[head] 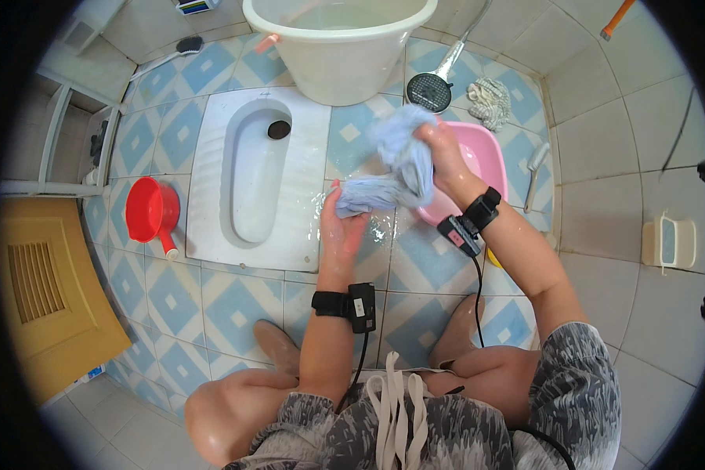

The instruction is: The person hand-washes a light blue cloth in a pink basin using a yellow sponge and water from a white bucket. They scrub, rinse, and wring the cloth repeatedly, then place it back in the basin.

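A wet, light blue cloth (402, 158) is stretched and bunched between my two hands above the tiled floor. My left hand (343, 220) grips its lower left end, near the right edge of the squat toilet. Higher up and to the right, my right hand (443, 153) holds the other end, which is slightly blurred. Under my right hand and wrist lies a pink plastic basin (487, 153), partly hidden by them. Wet patches shine on the tiles below the cloth. A black strap with a small wired device sits on each wrist.
The squat toilet (205, 176) lies left of my hands, with a red dipper (153, 208) beyond it. A large white tub (343, 64) holding water stands ahead. A shower head (429, 93), a crumpled cloth (489, 103) and a brush (536, 170) lie around the basin.
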{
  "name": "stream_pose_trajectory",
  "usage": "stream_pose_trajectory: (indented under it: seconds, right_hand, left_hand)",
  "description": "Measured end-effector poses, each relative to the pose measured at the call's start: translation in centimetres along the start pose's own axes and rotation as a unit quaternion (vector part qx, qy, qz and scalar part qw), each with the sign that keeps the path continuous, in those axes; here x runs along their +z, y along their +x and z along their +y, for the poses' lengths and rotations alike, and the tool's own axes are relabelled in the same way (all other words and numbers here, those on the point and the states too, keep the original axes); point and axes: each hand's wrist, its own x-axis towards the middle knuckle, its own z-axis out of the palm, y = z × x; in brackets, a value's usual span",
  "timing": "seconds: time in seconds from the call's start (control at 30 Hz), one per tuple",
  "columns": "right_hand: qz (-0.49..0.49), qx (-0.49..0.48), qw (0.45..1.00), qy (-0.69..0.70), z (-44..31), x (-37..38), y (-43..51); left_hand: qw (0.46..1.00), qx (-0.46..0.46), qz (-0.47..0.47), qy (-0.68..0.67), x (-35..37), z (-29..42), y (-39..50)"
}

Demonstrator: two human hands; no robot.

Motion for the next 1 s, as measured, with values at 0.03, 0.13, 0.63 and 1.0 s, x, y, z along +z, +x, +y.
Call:
stream_pose_trajectory:
  seconds: [0.03,0.13,0.63,1.0]
  right_hand:
    - [0.028,-0.047,0.998,0.039,-0.1,0.1,0.2]
    - [0.027,-0.009,0.978,-0.207,0.9,2.8,-1.4]
    - [0.307,-0.09,0.844,-0.429,-1.3,-6.6,0.0]
    - [0.231,-0.024,0.699,-0.676,-3.8,-19.7,-7.4]
  left_hand:
    - [0.998,-0.029,-0.01,-0.054,-0.5,-0.2,0.1]
    - [0.991,-0.092,-0.025,-0.096,-2.4,-1.5,1.0]
    - [0.999,0.023,-0.03,0.009,3.7,-1.5,-0.1]
    - [0.776,0.127,-0.062,0.615,5.2,-6.5,3.9]
